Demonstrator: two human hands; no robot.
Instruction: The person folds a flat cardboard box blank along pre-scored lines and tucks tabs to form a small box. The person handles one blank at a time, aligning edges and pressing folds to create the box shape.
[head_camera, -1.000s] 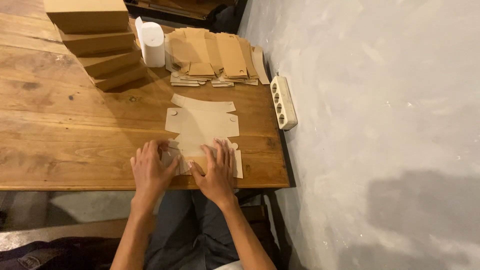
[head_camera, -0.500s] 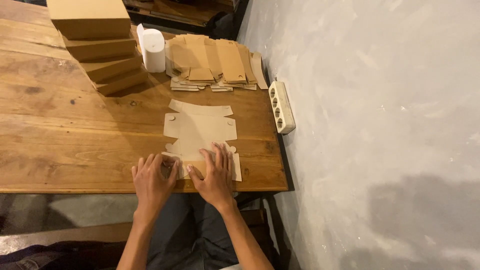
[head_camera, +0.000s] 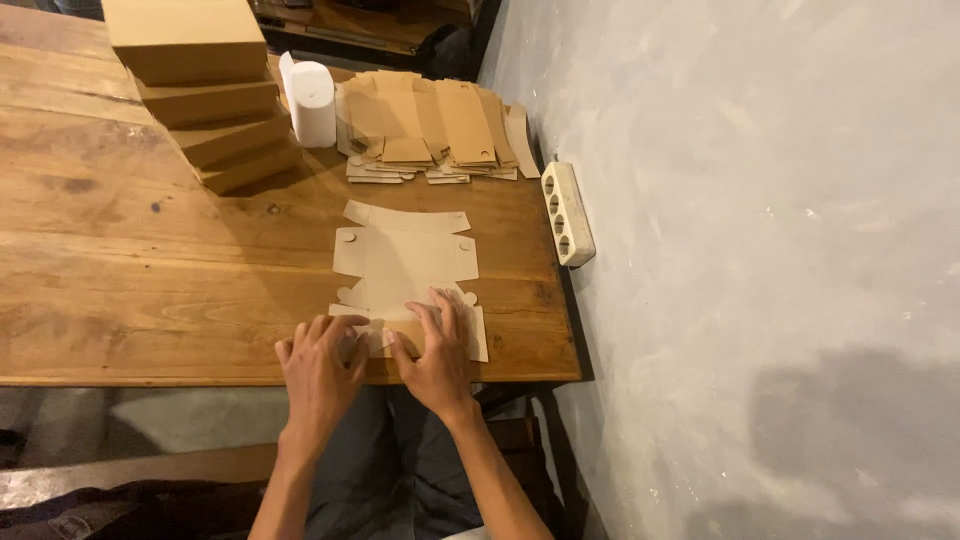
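Head view shows your left hand (head_camera: 322, 362) and right hand (head_camera: 437, 352) side by side, fingers spread, pressing flat on the near end of the unfolded cardboard box blank (head_camera: 405, 262) at the wooden table (head_camera: 120, 290) edge.

Lighting: warm and moderately dim, apparently from above and far left. Counter (head_camera: 150, 270): even amber tone, soft sheen on the wood, no hard glare. Stack of boxes (head_camera: 200, 90): casts a soft shadow rightward and nearward across the wood. White roll (head_camera: 312, 102): brightest item, slightly washed out. Wall (head_camera: 760, 250) at right: grey, mottled, with a broad dark shadow patch low at near right. Under the counter: deep shadow, little detail. Focus: fair throughout; fine detail soft and grainy. Edge distortion: slight.
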